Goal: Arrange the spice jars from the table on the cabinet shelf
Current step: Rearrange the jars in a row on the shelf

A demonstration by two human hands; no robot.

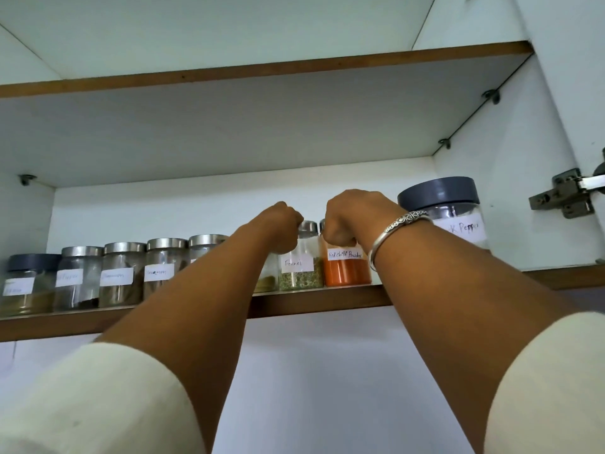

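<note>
Orange powder jar [346, 268] gripped by right hand [352, 217]; left hand [282, 224] curled, contact unclear.

Clear glass jars [300, 267] with brushed-metal lids (paper labels), wood-edged matt shelf [320, 298], polished silver bangle [389, 235].

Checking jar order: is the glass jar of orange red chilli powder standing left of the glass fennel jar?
No, the glass jar of orange red chilli powder stands right of the glass fennel jar.

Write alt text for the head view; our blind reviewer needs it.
Both hands reach up to a cabinet shelf: left hand beside the fennel jar, right hand atop the red chilli powder jar, in a row of labelled jars.
</note>
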